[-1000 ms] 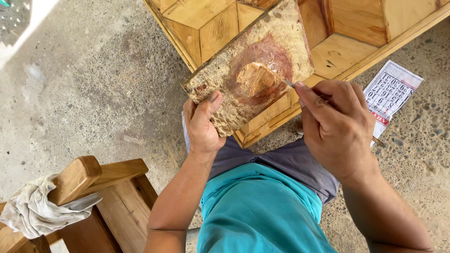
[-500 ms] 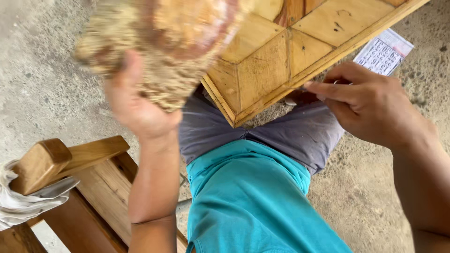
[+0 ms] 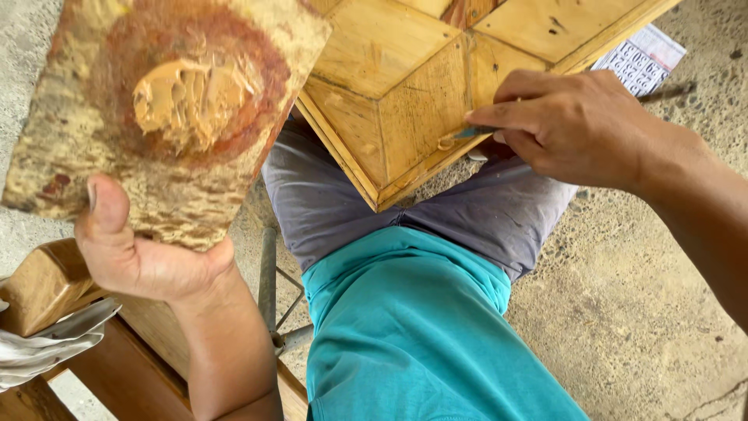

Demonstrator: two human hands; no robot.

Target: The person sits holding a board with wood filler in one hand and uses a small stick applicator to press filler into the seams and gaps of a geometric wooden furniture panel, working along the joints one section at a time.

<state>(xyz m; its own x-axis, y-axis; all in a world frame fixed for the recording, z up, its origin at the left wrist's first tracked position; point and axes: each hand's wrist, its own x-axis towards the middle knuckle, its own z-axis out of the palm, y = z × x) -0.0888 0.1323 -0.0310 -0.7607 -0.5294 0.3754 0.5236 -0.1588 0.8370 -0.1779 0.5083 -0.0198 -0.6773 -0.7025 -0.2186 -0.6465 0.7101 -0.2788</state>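
The left hand (image 3: 144,253) grips a stained board (image 3: 167,109) by its lower edge, thumb pressed flat on the face, fingers hidden behind it. The board is held up at the left of the view, tilted, its face turned to the camera. On that face sits a lump of tan putty (image 3: 187,97) inside a ring of reddish-brown stain; the rest of the board is mottled yellow and brown.

The right hand (image 3: 573,129) is closed in a pinch on a thin tool (image 3: 466,136). Only the tip shows past the fingertips, so its kind cannot be told. The tip touches the panel (image 3: 405,86) near its lower right edge, where a small smear of putty lies on the wood.

The panel is a pale wooden piece made of angled sections that meet at ridges, with a frame strip along its edge. Its near corner rests over the person's lap, above the grey shorts (image 3: 335,210). Below them comes a teal shirt (image 3: 421,335).

The two hands are well apart, the board left and the tool right, with the panel's corner between them.

A printed paper (image 3: 643,62) lies on the concrete floor (image 3: 647,288) just beyond the right hand, partly under the panel. At lower left stands a wooden bench (image 3: 47,284) with a white cloth (image 3: 47,343) draped on it.
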